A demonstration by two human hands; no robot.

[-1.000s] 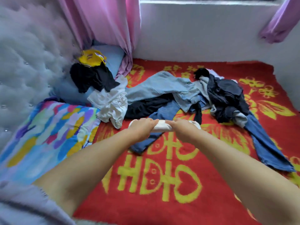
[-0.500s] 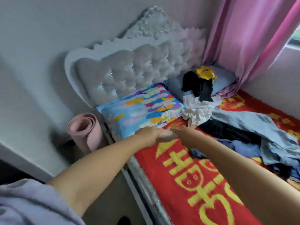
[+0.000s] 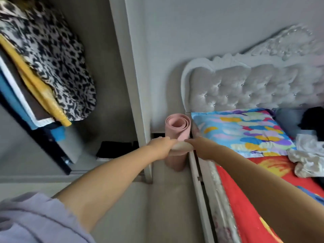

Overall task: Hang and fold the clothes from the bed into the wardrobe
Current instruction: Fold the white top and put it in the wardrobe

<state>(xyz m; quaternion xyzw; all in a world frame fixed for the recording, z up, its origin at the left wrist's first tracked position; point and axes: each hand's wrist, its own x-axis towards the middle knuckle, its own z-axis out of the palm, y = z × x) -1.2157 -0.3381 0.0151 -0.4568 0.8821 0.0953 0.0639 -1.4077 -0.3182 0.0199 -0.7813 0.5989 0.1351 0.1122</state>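
Note:
A small folded white garment is held out in front of me, gripped at its two ends. My left hand closes on its left end and my right hand on its right end. The garment hangs over the gap between the bed and the wardrobe. The open wardrobe fills the left side, with hanging clothes inside, among them a leopard-print piece and a yellow one. The bed with its red cover lies at the right. A crumpled white garment and a black one lie on it.
A rolled pink mat stands on the floor between the wardrobe side panel and the white tufted headboard. A colourful pillow lies at the head of the bed. A dark flat object lies on the wardrobe floor.
The view has swung left from the bed to the wardrobe. Both hands have kept their grip on the folded white garment and carried it off the bed, over the floor gap.

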